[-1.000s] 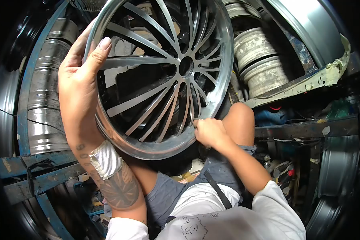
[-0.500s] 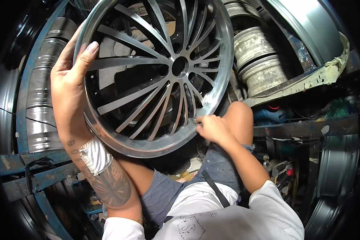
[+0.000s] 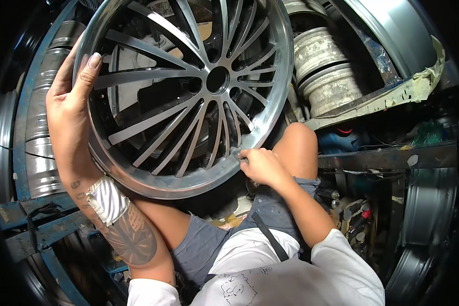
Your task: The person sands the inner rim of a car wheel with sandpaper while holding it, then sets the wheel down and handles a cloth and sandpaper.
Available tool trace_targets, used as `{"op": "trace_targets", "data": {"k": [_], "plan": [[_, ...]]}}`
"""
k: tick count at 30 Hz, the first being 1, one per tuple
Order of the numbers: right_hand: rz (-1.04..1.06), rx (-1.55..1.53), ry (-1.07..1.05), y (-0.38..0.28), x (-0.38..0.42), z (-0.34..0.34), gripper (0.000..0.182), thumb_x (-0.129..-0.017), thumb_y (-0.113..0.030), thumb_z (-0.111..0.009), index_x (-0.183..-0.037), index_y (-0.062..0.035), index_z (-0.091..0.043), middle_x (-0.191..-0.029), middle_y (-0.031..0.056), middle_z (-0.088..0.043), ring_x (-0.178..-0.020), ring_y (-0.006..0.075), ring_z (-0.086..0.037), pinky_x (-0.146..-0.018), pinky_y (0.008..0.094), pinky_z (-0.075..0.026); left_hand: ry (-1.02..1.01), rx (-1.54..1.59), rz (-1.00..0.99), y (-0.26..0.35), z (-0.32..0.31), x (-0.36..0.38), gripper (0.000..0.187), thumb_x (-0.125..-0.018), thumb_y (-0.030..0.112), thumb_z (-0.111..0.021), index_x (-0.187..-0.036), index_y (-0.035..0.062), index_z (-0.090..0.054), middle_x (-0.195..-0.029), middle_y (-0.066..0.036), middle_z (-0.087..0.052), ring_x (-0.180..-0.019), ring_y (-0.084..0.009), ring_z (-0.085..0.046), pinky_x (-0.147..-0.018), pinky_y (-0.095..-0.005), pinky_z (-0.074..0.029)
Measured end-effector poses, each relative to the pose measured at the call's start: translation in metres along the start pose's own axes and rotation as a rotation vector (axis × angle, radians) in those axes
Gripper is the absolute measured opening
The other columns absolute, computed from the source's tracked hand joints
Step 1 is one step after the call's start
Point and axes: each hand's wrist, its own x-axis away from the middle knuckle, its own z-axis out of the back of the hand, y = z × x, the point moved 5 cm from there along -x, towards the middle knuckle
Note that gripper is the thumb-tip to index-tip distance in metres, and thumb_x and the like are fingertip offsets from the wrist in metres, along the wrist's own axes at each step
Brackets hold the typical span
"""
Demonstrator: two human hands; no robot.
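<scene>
A car wheel rim (image 3: 217, 80) with many silver-faced, dark-sided spokes is held tilted in front of my lap. My left hand (image 3: 72, 104) is closed round its left edge, the thumb over the lip and the other fingers behind. At the rim's lower right, my right hand (image 3: 262, 164) pinches a small grey piece (image 3: 235, 152) that looks like folded sandpaper. It presses against the inner barrel near the spoke ends. The fingers hide most of this piece. A bright glare lies on the barrel just above it.
Worn metal wheels (image 3: 331, 89) are stacked behind on the right, and shiny wheels (image 3: 42, 158) on the left. A blue metal frame (image 3: 23, 148) stands at the left. Peeling tape edges a large wheel (image 3: 392, 30). Below the right beam (image 3: 387, 160) is clutter.
The wheel and both hands have shifted slightly left in view. The right hand stays at the lower barrel with the grey piece, and the left hand keeps its grip on the edge.
</scene>
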Motion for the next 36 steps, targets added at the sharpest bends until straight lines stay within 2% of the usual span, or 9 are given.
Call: {"op": "trace_targets", "data": {"k": [8,11,14,16,20,24,27,32,36], "plan": [[-0.005,0.083,0.024,0.004,-0.005,0.0,0.033,-0.083,-0.026,-0.063,-0.11,-0.0097,-0.074,-0.095,0.0209,-0.074,-0.092,0.0397,-0.072,-0.084,0.0502,-0.057,0.035,-0.019,0.003,0.003,-0.001,0.003,0.045,-0.09,0.017,-0.078,-0.131,0.0022,-0.066,-0.117,-0.013,-0.072,-0.111,-0.0179,-0.067,-0.103,-0.0304,-0.049],[0.135,0.076,-0.007,-0.03,0.02,-0.003,0.031,-0.084,-0.025,-0.061,-0.109,-0.0116,-0.074,-0.094,0.0218,-0.074,-0.09,0.0405,-0.072,-0.084,0.0513,-0.057,0.041,-0.029,0.021,0.007,-0.003,0.004,0.045,-0.09,0.016,-0.077,-0.131,0.0009,-0.066,-0.117,-0.013,-0.072,-0.111,-0.0173,-0.067,-0.102,-0.0294,-0.049],[0.038,0.133,0.044,0.025,-0.022,0.006,0.031,-0.084,-0.023,-0.061,-0.11,-0.0124,-0.074,-0.091,0.0202,-0.074,-0.086,0.0373,-0.074,-0.08,0.0513,-0.058,0.023,-0.037,-0.003,0.001,0.002,0.0,0.046,-0.09,0.016,-0.077,-0.13,-0.001,-0.065,-0.117,-0.013,-0.072,-0.109,-0.0163,-0.067,-0.1,-0.0278,-0.049],[-0.018,0.249,0.05,0.007,-0.014,0.021,0.031,-0.082,-0.021,-0.061,-0.109,-0.0114,-0.074,-0.088,0.0205,-0.074,-0.082,0.0373,-0.074,-0.077,0.0492,-0.059,0.008,-0.015,0.009,-0.001,0.005,0.001,0.046,-0.089,0.016,-0.078,-0.13,-0.0019,-0.065,-0.116,-0.012,-0.071,-0.108,-0.0156,-0.067,-0.098,-0.027,-0.049],[0.194,0.164,0.067,-0.01,0.007,-0.007,0.03,-0.084,-0.023,-0.06,-0.107,-0.0088,-0.073,-0.089,0.0215,-0.074,-0.082,0.0402,-0.073,-0.078,0.0513,-0.059,0.011,-0.004,0.007,0.002,0.003,0.0,0.047,-0.088,0.015,-0.079,-0.13,-0.0027,-0.065,-0.115,-0.011,-0.072,-0.105,-0.0143,-0.067,-0.097,-0.0261,-0.049],[-0.021,0.312,0.146,0.023,-0.02,0.017,0.025,-0.084,-0.022,-0.06,-0.102,-0.0107,-0.073,-0.083,0.0163,-0.074,-0.078,0.0367,-0.074,-0.071,0.0514,-0.059,0.012,-0.032,-0.009,-0.002,0.007,-0.001,0.046,-0.089,0.015,-0.078,-0.13,-0.0027,-0.065,-0.113,-0.01,-0.072,-0.104,-0.0133,-0.066,-0.098,-0.0268,-0.048],[0.148,0.27,0.001,-0.018,0.012,-0.006,0.026,-0.085,-0.024,-0.061,-0.104,-0.0118,-0.073,-0.086,0.0187,-0.074,-0.079,0.0361,-0.074,-0.072,0.0519,-0.059,0.007,-0.035,-0.007,-0.003,0.009,-0.003,0.046,-0.089,0.015,-0.078,-0.13,-0.0025,-0.066,-0.111,-0.01,-0.072,-0.103,-0.0129,-0.066,-0.098,-0.027,-0.048],[-0.046,0.354,0.07,0.02,-0.01,0.009,0.026,-0.086,-0.026,-0.06,-0.105,-0.0153,-0.074,-0.086,0.0196,-0.074,-0.081,0.0386,-0.074,-0.075,0.0531,-0.058,0.002,-0.027,-0.002,-0.003,0.009,-0.001,0.043,-0.09,0.014,-0.077,-0.128,-0.0025,-0.066,-0.11,-0.009,-0.072,-0.1,-0.0126,-0.067,-0.096,-0.0267,-0.049],[0.091,0.107,0.122,0.023,-0.001,-0.011,0.038,-0.084,-0.027,-0.065,-0.122,-0.0185,-0.071,-0.089,0.0227,-0.073,-0.083,0.0393,-0.073,-0.079,0.0525,-0.058,0.002,-0.001,0.003,-0.002,0.006,-0.002,0.042,-0.09,0.014,-0.077,-0.127,-0.0031,-0.067,-0.11,-0.009,-0.072,-0.101,-0.0131,-0.067,-0.097,-0.0263,-0.049]]}}
